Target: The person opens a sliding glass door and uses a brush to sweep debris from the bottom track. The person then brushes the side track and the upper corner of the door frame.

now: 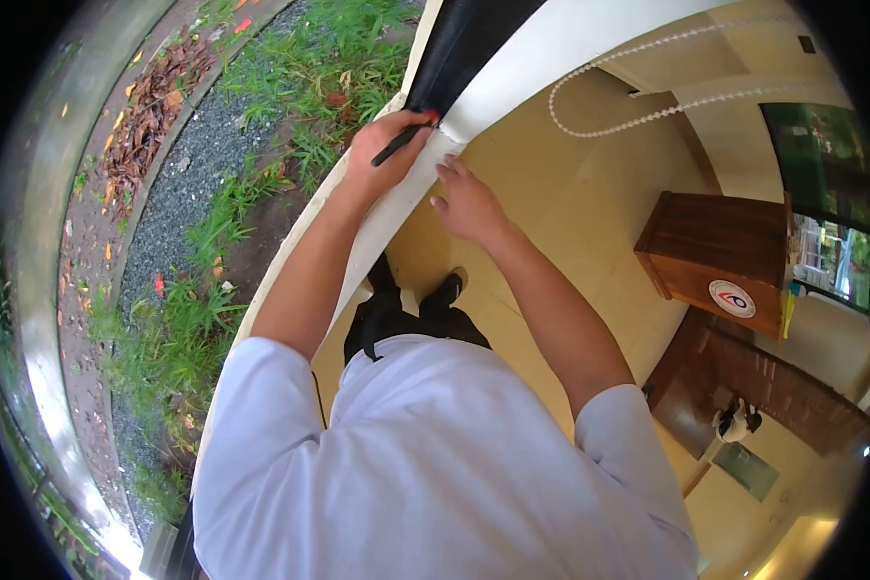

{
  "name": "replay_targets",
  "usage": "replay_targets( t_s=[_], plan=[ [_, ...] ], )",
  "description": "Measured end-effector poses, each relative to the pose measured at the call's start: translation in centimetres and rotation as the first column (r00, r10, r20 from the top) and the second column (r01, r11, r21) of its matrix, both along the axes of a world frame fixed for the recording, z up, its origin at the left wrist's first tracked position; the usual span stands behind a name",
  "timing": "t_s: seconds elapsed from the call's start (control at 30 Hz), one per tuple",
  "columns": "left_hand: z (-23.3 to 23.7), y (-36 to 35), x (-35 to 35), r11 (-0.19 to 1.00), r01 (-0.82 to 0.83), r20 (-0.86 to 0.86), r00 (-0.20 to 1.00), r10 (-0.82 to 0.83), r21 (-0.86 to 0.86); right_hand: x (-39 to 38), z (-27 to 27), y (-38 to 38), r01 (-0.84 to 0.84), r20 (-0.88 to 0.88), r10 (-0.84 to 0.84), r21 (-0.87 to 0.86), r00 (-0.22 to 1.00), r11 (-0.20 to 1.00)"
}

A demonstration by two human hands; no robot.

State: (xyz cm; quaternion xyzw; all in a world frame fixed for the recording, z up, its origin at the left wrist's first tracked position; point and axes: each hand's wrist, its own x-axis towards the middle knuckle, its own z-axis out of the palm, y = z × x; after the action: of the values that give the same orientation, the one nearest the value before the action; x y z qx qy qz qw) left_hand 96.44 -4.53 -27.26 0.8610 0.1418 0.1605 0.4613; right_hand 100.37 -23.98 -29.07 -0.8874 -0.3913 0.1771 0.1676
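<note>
My left hand (387, 150) is closed round a slim black tool (397, 145) with a spot of red near its far end. What kind of tool it is, I cannot make out. Its far end is by the corner where a black panel (469, 48) meets the white window sill (387, 217). Just to the right, my right hand (470, 201) has its fingers apart at the inner edge of the sill. No object shows in it.
A white beaded chain (590, 133) hangs in a loop at the upper right. Farther right stands a wooden lectern (710, 242) with a round emblem. Outside, left of the sill, are green plants (222, 227), gravel (179, 184) and a paved path (43, 280).
</note>
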Motion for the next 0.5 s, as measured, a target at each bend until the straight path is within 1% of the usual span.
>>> replay_targets(
  t_s=[0.03, 0.1, 0.13, 0.17, 0.23, 0.3, 0.33, 0.37, 0.43, 0.47, 0.5],
  plan=[
    [-0.2, 1.0, 0.8, 1.000, 0.000, -0.003, 1.000, 0.000, 0.006, 0.2, -0.5, 0.1, -0.012, 0.005, 0.013, -0.029, 1.000, 1.000],
    [0.1, 3.3, 1.7, 0.965, 0.232, -0.007, 0.973, -0.233, 0.126, 0.4, 0.0, -0.1, -0.018, -0.021, 0.018, -0.038, 1.000, 0.999],
    [0.7, 5.1, 2.0, 0.950, 0.256, -0.081, 0.966, -0.245, 0.178, 0.3, 0.2, -0.2, -0.028, -0.042, 0.026, -0.047, 0.999, 0.998],
    [2.3, 6.4, 2.0, 0.944, 0.270, -0.118, 0.961, -0.251, 0.187, 0.2, 0.3, -0.2, -0.026, -0.050, 0.024, -0.044, 0.998, 0.999],
    [5.7, 6.6, 1.2, 0.956, 0.286, -0.209, 0.941, -0.267, 0.063, 0.4, 0.3, -0.1, -0.011, -0.054, 0.007, -0.082, 0.999, 0.997],
    [5.8, 5.7, 1.3, 0.891, 0.454, -0.162, 0.881, -0.445, 0.021, 0.3, 0.3, 0.0, -0.011, -0.045, 0.007, -0.093, 0.999, 0.996],
    [4.5, 5.3, 1.4, 0.830, 0.556, -0.135, 0.826, -0.547, 0.038, 0.2, 0.2, 0.0, -0.015, -0.036, 0.011, -0.110, 0.999, 0.994],
    [3.6, 5.2, 1.7, 0.758, 0.631, -0.161, 0.776, -0.610, 0.166, 0.2, 0.4, 0.1, -0.016, -0.038, 0.012, -0.104, 0.999, 0.994],
    [2.9, 6.6, 1.5, 0.670, 0.662, -0.179, 0.743, -0.644, 0.338, 0.3, 0.8, 0.2, -0.009, -0.079, -0.005, -0.170, 0.997, 0.985],
    [4.0, 7.1, 1.0, 0.663, 0.667, -0.185, 0.739, -0.648, 0.340, 0.3, 0.9, 0.4, -0.002, -0.082, -0.011, -0.164, 0.997, 0.987],
    [5.0, 7.7, 0.1, 0.696, 0.656, -0.244, 0.754, -0.609, 0.292, 0.3, 1.1, 0.4, 0.001, -0.122, -0.021, -0.170, 0.992, 0.985]
  ],
)
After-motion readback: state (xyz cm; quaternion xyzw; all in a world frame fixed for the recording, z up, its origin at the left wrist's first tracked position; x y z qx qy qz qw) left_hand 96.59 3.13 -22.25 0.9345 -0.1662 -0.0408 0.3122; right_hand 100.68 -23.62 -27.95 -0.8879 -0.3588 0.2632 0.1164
